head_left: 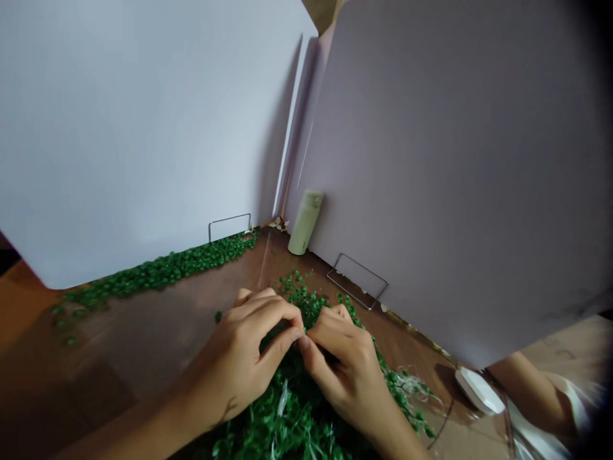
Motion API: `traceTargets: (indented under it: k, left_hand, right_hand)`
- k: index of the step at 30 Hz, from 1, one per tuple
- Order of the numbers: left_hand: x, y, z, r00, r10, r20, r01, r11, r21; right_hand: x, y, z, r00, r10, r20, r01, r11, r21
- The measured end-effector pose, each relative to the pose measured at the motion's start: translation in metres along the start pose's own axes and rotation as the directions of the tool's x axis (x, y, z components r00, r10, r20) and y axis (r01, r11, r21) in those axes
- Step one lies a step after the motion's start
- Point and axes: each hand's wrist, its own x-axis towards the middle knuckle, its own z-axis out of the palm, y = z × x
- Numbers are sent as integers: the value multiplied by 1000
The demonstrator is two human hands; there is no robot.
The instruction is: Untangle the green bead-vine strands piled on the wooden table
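Observation:
My left hand (pixel 249 361) and my right hand (pixel 342 364) meet fingertip to fingertip above a heap of small green beads on thin strands (pixel 297 415). Both hands are closed in a pinch. What they pinch is too small to make out, probably a bead or a strand from the heap. The heap lies on a dark brown wooden table (pixel 143 332) close to me. A long row of loose green beads (pixel 163 271) runs along the foot of the left white board.
Two tall white boards (pixel 143 128) stand on wire feet (pixel 357 280) and wall off the table. A pale green bottle (pixel 305 222) leans in the corner. At the lower right, another person's arm (pixel 531 390) and a white object (pixel 479 391) show past the board.

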Motion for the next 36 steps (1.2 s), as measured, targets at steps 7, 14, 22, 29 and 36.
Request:
traceTargets:
  k: [7,14,22,29,36]
  left_hand:
    - [-4,13,5,997,29,-78,-27,999,26]
    - [4,8,-2,986,57,-158,-34,989,143]
    - [24,-94,-48,930,-319,-183,367,780,507]
    - [16,-105,-57,914,-404,-26,318,676,665]
    - [16,-83,-65,740,-446,503,221,868,444]
  right_hand:
    - [-3,-6,4,997,27,-71,-17,991,130]
    - [-1,-4,4,992,119,-46,-115,990,83]
    - [3,6,1,976,217,16,-217,961,172]
    - [4,11,-2,945,322,-49,-310,935,172]
    - [5,19,-6,906,395,-151,-373,915,156]
